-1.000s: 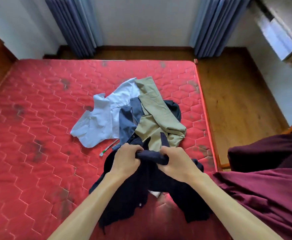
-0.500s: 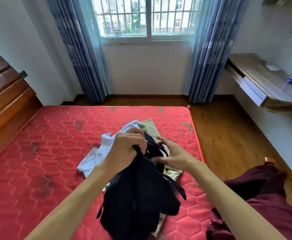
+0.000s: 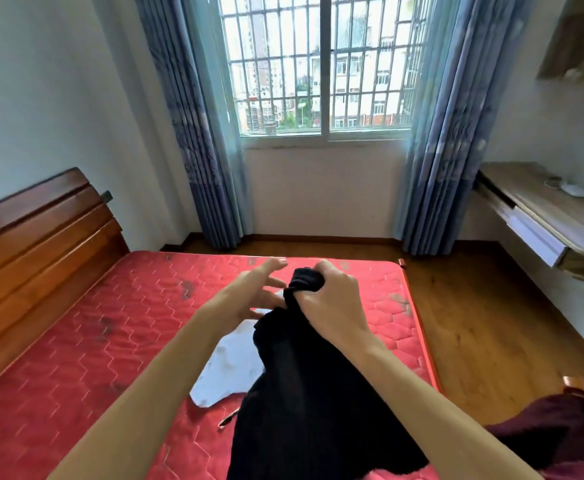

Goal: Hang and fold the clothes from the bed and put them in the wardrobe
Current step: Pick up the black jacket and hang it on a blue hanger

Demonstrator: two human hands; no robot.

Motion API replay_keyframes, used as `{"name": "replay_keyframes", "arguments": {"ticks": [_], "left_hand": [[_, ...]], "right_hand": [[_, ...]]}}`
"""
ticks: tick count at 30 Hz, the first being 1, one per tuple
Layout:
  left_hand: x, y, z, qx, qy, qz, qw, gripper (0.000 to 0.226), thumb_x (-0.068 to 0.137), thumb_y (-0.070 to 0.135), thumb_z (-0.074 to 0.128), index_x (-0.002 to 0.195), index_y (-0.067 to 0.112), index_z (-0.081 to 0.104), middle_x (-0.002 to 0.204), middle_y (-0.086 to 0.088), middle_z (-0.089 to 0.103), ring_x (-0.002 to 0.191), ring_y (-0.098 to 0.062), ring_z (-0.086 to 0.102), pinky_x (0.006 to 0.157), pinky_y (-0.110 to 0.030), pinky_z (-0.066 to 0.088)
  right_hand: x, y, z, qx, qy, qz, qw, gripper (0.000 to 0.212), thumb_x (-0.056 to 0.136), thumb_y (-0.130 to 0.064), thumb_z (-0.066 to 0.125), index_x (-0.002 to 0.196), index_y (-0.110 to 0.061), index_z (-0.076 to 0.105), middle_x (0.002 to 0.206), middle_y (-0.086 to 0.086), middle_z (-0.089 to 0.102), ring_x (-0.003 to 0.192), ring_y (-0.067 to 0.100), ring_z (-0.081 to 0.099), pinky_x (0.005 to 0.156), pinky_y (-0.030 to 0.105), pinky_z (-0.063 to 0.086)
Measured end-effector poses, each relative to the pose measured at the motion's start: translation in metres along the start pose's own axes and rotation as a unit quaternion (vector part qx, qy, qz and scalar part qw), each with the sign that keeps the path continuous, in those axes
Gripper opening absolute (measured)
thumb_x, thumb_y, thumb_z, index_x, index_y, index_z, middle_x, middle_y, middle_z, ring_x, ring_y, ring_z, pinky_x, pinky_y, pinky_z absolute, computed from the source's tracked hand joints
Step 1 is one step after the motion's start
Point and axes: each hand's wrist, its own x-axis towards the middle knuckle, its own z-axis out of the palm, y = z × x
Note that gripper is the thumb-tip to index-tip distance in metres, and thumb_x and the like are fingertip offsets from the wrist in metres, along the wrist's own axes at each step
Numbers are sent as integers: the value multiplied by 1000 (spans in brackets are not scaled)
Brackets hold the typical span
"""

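So our right hand (image 3: pixel 332 299) has its fingers bunched around the top of the dark garment (image 3: pixel 311 393), lifted over the bed (image 3: pixel 110 358). Left hand (image 3: pixel 249 292) fingers are spread, holding nothing. 1-handed grip on bunched fabric, so it'll probably slip or hang twisted.

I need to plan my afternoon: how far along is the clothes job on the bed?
Early days. Done: nothing looks folded or hung, and no wardrobe is in view. In hand: the right hand grips a dark garment lifted above the mattress, while the left hand is open beside it. Left: that garment, plus a pale shirt lying unfolded on the mattress; anything beneath the dark garment is hidden.
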Motion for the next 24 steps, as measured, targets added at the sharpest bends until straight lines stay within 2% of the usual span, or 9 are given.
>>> {"name": "replay_keyframes", "arguments": {"ticks": [2, 4, 6, 8, 10, 13, 17, 21, 24], "left_hand": [[3, 7, 17, -37, 26, -34, 998, 39, 86, 53, 64, 99, 17, 70, 96, -9, 75, 91, -28, 73, 93, -40, 54], [4, 9, 25, -56, 33, -53, 996, 22, 89, 29, 70, 80, 9, 68, 78, -11, 69, 69, -22, 68, 71, -31, 57], [7, 4, 19, -28, 32, -43, 998, 16, 89, 11, 69, 77, 1, 69, 68, -13, 65, 55, -19, 64, 59, -28, 54], [9, -1, 8, -22, 17, -14, 1000, 13, 91, 5, 65, 91, -6, 73, 77, -16, 72, 62, -20, 68, 61, -26, 57], [9, -2, 0, -15, 7, 12, 1000, 18, 96, 2, 58, 103, -7, 72, 92, -19, 72, 76, -23, 69, 72, -30, 58], [9, 3, -5, 10, 20, 43, 999, 20, 99, 5, 56, 106, -6, 70, 95, -18, 68, 88, -28, 64, 87, -39, 53], [4, 19, 3, -37, 24, 100, 994, 21, 99, 4, 53, 91, 5, 72, 78, -5, 69, 69, -13, 65, 65, -21, 55], [-12, 37, 3, -47, 30, 152, 987, 22, 100, 12, 53, 89, 8, 71, 80, -7, 69, 75, -15, 64, 69, -22, 54], [-31, 40, -21, 73, 77, 160, 981, 36, 93, 46, 62, 95, 11, 69, 94, -15, 72, 89, -22, 67, 87, -34, 53]], "right_hand": [[-13, -8, 8, -21, -41, -45, 998, 15, 72, -13, 69, 84, -18, 61, 78, -5, 67, 66, 3, 55, 63, 12, 42], [-29, -9, 5, -18, -104, -92, 990, 27, 71, -10, 72, 97, -13, 65, 89, -3, 67, 68, -7, 50, 67, 3, 37], [-45, -5, -8, 50, -215, -108, 969, 42, 72, -18, 78, 112, -15, 65, 96, -6, 63, 78, -2, 57, 72, 10, 47], [-55, 5, -26, 124, -316, -93, 936, 46, 80, -18, 77, 124, -16, 64, 106, -6, 63, 94, 7, 64, 83, 24, 56], [-51, 25, -38, 159, -271, -87, 945, 23, 88, -8, 68, 109, -16, 73, 102, -5, 71, 93, 11, 69, 84, 33, 57], [-31, 73, -46, 96, -115, -27, 988, 22, 86, -5, 69, 100, -21, 72, 96, -10, 72, 85, 7, 68, 78, 34, 55], [-26, 102, -18, 5, -202, 1, 979, 58, 71, -32, 70, 127, -24, 56, 129, -6, 56, 119, 9, 53, 102, 32, 46], [-21, 96, 20, 20, -211, -75, 974, 24, 73, -17, 52, 94, -22, 63, 101, -5, 63, 100, 17, 57, 87, 38, 48], [-13, 97, 16, -9, -130, -85, 988, 15, 86, -23, 61, 75, -29, 53, 81, -8, 59, 80, 19, 56, 70, 33, 44]]}}
